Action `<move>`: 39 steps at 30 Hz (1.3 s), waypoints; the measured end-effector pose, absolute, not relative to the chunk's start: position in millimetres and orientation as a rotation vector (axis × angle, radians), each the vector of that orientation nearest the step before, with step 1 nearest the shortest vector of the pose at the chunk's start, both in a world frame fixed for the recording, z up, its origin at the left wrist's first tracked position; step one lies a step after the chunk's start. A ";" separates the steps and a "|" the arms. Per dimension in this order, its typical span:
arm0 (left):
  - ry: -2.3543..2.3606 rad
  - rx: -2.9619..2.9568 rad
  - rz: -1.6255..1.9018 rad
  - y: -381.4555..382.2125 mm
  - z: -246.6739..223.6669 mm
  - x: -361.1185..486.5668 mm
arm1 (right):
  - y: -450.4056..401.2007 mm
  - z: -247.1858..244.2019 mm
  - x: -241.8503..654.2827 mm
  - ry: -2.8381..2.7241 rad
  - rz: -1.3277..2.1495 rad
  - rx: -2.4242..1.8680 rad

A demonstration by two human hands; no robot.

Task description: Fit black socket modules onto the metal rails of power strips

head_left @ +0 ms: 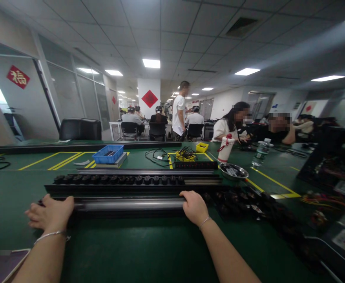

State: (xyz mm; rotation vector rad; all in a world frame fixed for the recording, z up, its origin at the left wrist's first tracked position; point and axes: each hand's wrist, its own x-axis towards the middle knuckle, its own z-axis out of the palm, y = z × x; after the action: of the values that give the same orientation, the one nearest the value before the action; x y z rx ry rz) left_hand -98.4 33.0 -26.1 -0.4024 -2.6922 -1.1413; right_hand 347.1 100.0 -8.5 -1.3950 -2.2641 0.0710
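A long dark metal channel [131,204] with a shiny grey strip lies crosswise on the green table in front of me. My left hand [50,212] is over its left end, the thumb on the near side and the fingers partly spread around the end. At the right end, my right hand [195,207] grips it with curled fingers; the fingertips are partly hidden. Just behind lies a black channel [81,188] with a row of black sockets [131,180]. Another thin metal strip [145,172] runs parallel behind the sockets.
Black socket parts [237,202] are heaped at right, near an open equipment case [343,228]. A metal bowl [241,171], white cup [225,149], water bottle [260,153], blue bin [108,154] and cables [160,156] stand farther back. Two people sit across at right.
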 end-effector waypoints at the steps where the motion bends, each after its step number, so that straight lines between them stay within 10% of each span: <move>1: -2.685 -0.399 -1.145 32.3 -25.6 -98.0 | 100.0 -8.6 347.2 -2.262 0.071 -1.395; 39: -2.785 -0.431 -1.053 31.3 -21.7 -77.8 | 99.7 -13.6 345.9 -2.219 0.009 -1.384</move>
State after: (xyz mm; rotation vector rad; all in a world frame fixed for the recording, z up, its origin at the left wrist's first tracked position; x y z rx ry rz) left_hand -77.8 31.3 -21.7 -0.4311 -2.7851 -1.0534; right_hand 345.9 99.7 -13.6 -1.3842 -2.2186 0.0091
